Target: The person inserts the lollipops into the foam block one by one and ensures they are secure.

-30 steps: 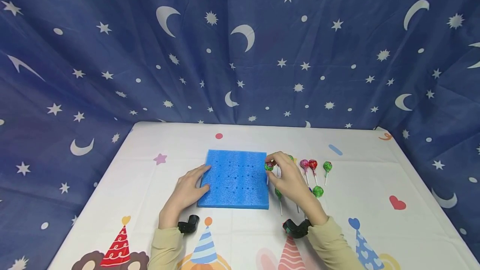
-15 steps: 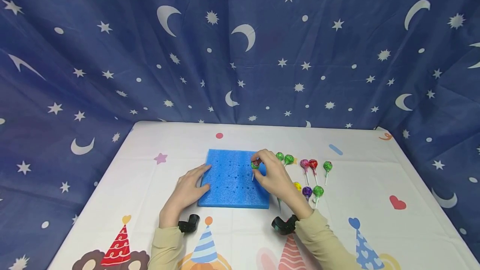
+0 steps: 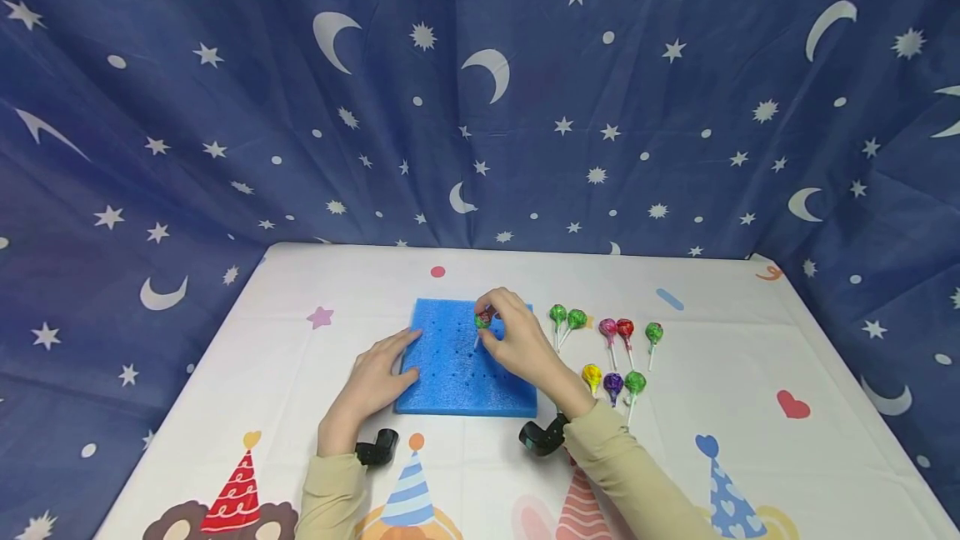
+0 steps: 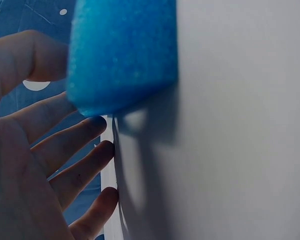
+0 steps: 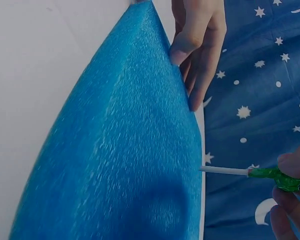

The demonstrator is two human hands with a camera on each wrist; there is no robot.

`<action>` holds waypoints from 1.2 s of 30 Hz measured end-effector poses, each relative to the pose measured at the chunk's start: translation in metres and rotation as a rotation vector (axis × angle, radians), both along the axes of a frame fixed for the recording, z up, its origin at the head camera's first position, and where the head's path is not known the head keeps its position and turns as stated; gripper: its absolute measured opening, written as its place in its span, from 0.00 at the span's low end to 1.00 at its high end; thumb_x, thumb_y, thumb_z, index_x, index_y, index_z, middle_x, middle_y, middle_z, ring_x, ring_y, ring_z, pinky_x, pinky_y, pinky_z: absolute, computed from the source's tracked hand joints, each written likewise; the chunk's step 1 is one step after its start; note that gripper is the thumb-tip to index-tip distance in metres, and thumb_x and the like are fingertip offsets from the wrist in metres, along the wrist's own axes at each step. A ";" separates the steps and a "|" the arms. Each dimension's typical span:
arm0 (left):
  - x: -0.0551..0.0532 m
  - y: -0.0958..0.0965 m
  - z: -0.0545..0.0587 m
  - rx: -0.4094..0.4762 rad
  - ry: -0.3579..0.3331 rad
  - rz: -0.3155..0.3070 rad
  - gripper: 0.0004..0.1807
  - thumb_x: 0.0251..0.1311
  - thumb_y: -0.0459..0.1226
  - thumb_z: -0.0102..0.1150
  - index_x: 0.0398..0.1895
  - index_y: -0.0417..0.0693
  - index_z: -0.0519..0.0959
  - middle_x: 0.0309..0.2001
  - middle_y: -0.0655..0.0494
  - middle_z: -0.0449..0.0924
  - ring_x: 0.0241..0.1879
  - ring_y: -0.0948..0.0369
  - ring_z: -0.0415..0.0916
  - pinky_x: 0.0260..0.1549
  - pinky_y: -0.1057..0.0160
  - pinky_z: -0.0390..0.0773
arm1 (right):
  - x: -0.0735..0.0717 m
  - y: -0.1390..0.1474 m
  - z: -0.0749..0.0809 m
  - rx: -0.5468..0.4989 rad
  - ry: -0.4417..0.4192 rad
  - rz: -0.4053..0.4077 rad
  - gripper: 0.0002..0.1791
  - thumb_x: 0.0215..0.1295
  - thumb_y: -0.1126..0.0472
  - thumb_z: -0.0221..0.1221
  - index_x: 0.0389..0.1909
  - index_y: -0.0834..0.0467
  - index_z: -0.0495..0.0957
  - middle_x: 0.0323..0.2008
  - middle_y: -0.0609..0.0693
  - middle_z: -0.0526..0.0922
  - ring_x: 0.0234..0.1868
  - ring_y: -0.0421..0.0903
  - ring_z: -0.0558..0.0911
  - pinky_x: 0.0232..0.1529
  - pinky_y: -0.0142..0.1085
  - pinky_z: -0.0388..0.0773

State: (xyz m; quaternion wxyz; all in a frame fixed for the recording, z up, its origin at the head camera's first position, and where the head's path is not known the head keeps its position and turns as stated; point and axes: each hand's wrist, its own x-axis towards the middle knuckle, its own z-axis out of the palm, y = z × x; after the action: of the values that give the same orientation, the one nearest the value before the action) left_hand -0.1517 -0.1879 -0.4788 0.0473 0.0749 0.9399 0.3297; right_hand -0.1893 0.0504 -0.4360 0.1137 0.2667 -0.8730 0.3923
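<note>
A blue foam block [image 3: 450,394] with rows of small holes in its top lies flat on the table. My left hand [image 3: 377,377] rests along its left edge, thumb and fingertips touching it. In the left wrist view the fingers [image 4: 72,145] are spread and fairly straight beside the foam's corner. Over the block, my right hand [image 3: 521,340] pinches a green-wrapped lollipop [image 5: 290,181] by its head between thumb and fingers. Its white stick [image 5: 224,170] points toward the foam's top in the right wrist view; whether the tip touches the foam I cannot tell.
Right of the block lie several more lollipops: green ones [image 3: 557,313], a pink one [image 3: 607,327], a red one [image 3: 626,328], a yellow one [image 3: 592,376] and a purple one [image 3: 613,384]. A blue star-and-moon curtain [image 3: 480,132] hangs behind the white table cover [image 3: 360,273].
My right hand has carried the green lollipop leftward, from the block's right edge to above its middle. The left hand has stayed in place.
</note>
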 end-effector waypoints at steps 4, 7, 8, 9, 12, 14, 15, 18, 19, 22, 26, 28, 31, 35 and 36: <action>0.000 -0.001 0.000 -0.001 -0.004 0.002 0.33 0.59 0.39 0.56 0.70 0.49 0.64 0.73 0.45 0.60 0.73 0.43 0.54 0.68 0.34 0.52 | -0.004 -0.008 0.000 -0.023 -0.009 0.017 0.16 0.53 0.74 0.64 0.40 0.57 0.73 0.38 0.49 0.77 0.42 0.44 0.76 0.46 0.41 0.80; 0.001 -0.001 0.000 -0.001 -0.007 0.005 0.33 0.60 0.39 0.56 0.70 0.49 0.64 0.73 0.45 0.60 0.73 0.43 0.54 0.68 0.34 0.51 | -0.006 -0.014 -0.001 -0.032 -0.004 0.025 0.16 0.53 0.74 0.63 0.40 0.57 0.73 0.38 0.49 0.77 0.42 0.45 0.77 0.46 0.41 0.80; 0.001 -0.001 0.000 0.001 -0.008 0.005 0.33 0.60 0.39 0.56 0.70 0.50 0.64 0.73 0.45 0.60 0.73 0.43 0.54 0.68 0.34 0.51 | -0.007 -0.015 -0.001 -0.037 -0.005 0.028 0.15 0.53 0.74 0.63 0.39 0.57 0.73 0.38 0.49 0.77 0.43 0.45 0.77 0.46 0.42 0.80; 0.001 -0.001 0.001 0.002 -0.010 0.006 0.33 0.59 0.39 0.56 0.70 0.50 0.64 0.73 0.45 0.60 0.73 0.43 0.54 0.68 0.34 0.51 | -0.008 -0.017 -0.002 -0.040 -0.003 0.031 0.15 0.54 0.74 0.63 0.39 0.57 0.73 0.38 0.50 0.77 0.43 0.46 0.77 0.46 0.43 0.80; 0.001 -0.001 0.001 0.005 -0.010 0.008 0.33 0.59 0.40 0.56 0.70 0.50 0.65 0.73 0.45 0.60 0.73 0.43 0.54 0.68 0.34 0.51 | -0.012 -0.022 -0.003 -0.043 0.002 0.034 0.15 0.54 0.73 0.63 0.39 0.57 0.73 0.37 0.49 0.77 0.42 0.46 0.78 0.46 0.44 0.80; 0.001 -0.001 0.001 0.003 -0.010 0.008 0.33 0.59 0.40 0.56 0.70 0.50 0.65 0.72 0.45 0.60 0.73 0.43 0.54 0.68 0.33 0.51 | -0.015 -0.025 -0.004 -0.047 0.003 0.035 0.14 0.55 0.73 0.63 0.39 0.57 0.72 0.37 0.49 0.77 0.42 0.46 0.78 0.46 0.44 0.80; 0.001 -0.001 0.001 0.001 -0.009 0.007 0.33 0.60 0.40 0.56 0.70 0.50 0.65 0.72 0.45 0.60 0.73 0.43 0.54 0.68 0.33 0.51 | -0.016 -0.027 -0.004 -0.047 0.004 0.033 0.14 0.55 0.72 0.63 0.39 0.57 0.72 0.37 0.49 0.77 0.42 0.46 0.78 0.46 0.44 0.80; 0.001 -0.001 0.001 0.001 -0.003 0.004 0.33 0.60 0.40 0.57 0.70 0.49 0.65 0.72 0.45 0.61 0.73 0.42 0.55 0.67 0.33 0.52 | -0.020 -0.032 -0.006 -0.044 0.009 0.031 0.14 0.55 0.72 0.63 0.39 0.56 0.72 0.37 0.49 0.77 0.42 0.45 0.78 0.46 0.41 0.80; 0.001 -0.001 0.001 0.003 -0.003 0.004 0.33 0.60 0.40 0.57 0.70 0.49 0.65 0.72 0.45 0.61 0.73 0.42 0.55 0.67 0.33 0.52 | -0.021 -0.033 -0.006 -0.046 0.009 0.032 0.14 0.55 0.71 0.63 0.38 0.56 0.72 0.37 0.49 0.77 0.42 0.45 0.78 0.46 0.41 0.80; 0.001 -0.001 0.001 0.009 -0.003 0.003 0.33 0.59 0.40 0.57 0.70 0.49 0.65 0.72 0.44 0.61 0.72 0.42 0.55 0.67 0.33 0.52 | -0.025 -0.039 -0.008 -0.044 0.009 0.036 0.14 0.55 0.71 0.63 0.38 0.56 0.72 0.37 0.48 0.77 0.41 0.44 0.77 0.47 0.40 0.79; 0.001 -0.001 0.001 0.006 -0.003 0.004 0.33 0.60 0.40 0.57 0.70 0.49 0.65 0.72 0.44 0.61 0.72 0.42 0.55 0.67 0.33 0.52 | -0.031 -0.045 -0.009 -0.040 0.007 0.038 0.13 0.55 0.71 0.63 0.38 0.56 0.71 0.36 0.49 0.77 0.40 0.44 0.76 0.47 0.39 0.79; 0.001 -0.001 0.001 0.006 -0.002 0.006 0.33 0.60 0.40 0.57 0.70 0.49 0.65 0.72 0.44 0.61 0.72 0.42 0.55 0.67 0.33 0.52 | -0.033 -0.048 -0.010 -0.034 0.004 0.030 0.13 0.56 0.71 0.63 0.38 0.56 0.71 0.37 0.49 0.77 0.41 0.43 0.77 0.47 0.38 0.79; 0.001 -0.002 0.000 0.008 0.000 0.005 0.33 0.59 0.40 0.57 0.70 0.49 0.65 0.72 0.44 0.62 0.72 0.42 0.55 0.67 0.33 0.53 | -0.036 -0.052 -0.011 -0.027 -0.004 0.023 0.13 0.56 0.70 0.63 0.38 0.56 0.71 0.37 0.48 0.77 0.41 0.43 0.77 0.46 0.37 0.78; 0.000 -0.002 -0.001 0.010 0.001 0.001 0.33 0.59 0.40 0.57 0.70 0.49 0.65 0.72 0.45 0.62 0.72 0.43 0.56 0.67 0.33 0.53 | -0.039 -0.055 -0.011 -0.014 -0.010 0.028 0.13 0.56 0.71 0.63 0.38 0.56 0.71 0.37 0.49 0.77 0.41 0.44 0.77 0.47 0.38 0.78; 0.000 -0.002 -0.001 0.009 0.003 0.000 0.33 0.59 0.40 0.57 0.70 0.49 0.65 0.72 0.45 0.62 0.72 0.43 0.56 0.66 0.32 0.53 | -0.040 -0.055 -0.012 -0.009 -0.010 0.028 0.13 0.56 0.71 0.63 0.38 0.56 0.72 0.38 0.49 0.77 0.41 0.44 0.77 0.47 0.38 0.78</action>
State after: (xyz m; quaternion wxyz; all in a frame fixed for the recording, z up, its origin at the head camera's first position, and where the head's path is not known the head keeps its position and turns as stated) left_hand -0.1521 -0.1899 -0.4798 0.0455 0.0756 0.9386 0.3337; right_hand -0.2289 -0.0050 -0.4476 0.1049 0.2765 -0.8678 0.3992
